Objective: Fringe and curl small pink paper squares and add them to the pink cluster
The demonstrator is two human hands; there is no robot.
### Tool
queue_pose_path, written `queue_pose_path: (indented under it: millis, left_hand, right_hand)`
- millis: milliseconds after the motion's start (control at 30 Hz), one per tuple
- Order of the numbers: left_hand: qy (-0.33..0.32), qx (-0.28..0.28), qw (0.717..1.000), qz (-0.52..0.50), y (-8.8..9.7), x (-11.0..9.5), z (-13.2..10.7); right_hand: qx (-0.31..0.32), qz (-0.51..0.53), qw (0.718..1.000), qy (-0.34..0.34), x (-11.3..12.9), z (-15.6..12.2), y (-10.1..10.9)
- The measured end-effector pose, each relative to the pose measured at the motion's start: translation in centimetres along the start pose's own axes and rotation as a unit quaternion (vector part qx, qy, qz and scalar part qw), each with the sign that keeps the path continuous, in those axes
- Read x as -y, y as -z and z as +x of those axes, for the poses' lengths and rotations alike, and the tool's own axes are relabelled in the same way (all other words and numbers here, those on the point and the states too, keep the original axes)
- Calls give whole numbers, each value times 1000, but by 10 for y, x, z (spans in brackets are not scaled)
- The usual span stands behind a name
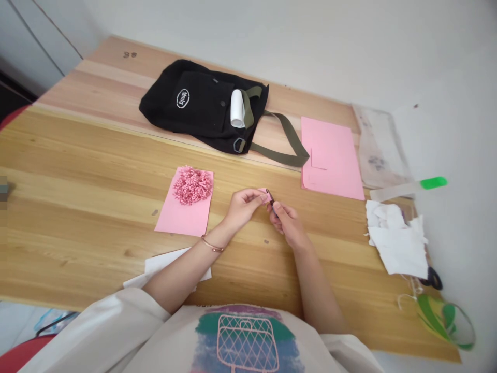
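Over the middle of the wooden table [77, 171], my left hand [244, 205] pinches a small pink paper piece [266, 193] between thumb and fingers. My right hand [286, 221] is closed around a thin dark tool [271, 199], whose tip touches the pink piece. Both hands meet just above the tabletop. To the left of them lies a pink paper sheet [185, 213] with a heap of curled pink paper bits [192, 185] on its far end.
A black bag [198, 103] with an olive strap and a white roll [237, 108] lies at the back. Pink sheets [332, 158] lie at the right, white cloth scraps [396, 238] further right. White paper [163, 264] sits under my left forearm. A green-tipped stick [409, 189] lies near the wall.
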State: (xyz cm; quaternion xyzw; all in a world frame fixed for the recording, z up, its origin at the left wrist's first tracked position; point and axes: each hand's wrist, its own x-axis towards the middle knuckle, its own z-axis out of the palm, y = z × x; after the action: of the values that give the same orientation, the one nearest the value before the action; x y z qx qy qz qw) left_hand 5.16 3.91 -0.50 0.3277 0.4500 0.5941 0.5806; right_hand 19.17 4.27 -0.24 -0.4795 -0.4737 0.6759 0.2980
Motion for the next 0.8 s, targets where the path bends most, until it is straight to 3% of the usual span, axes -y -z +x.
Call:
queue_pose_path:
  millis: [800]
  left_hand:
    - [1, -2, 1000, -3, 1, 0, 1]
  right_hand:
    - [0, 7, 1000, -8, 2, -1, -1]
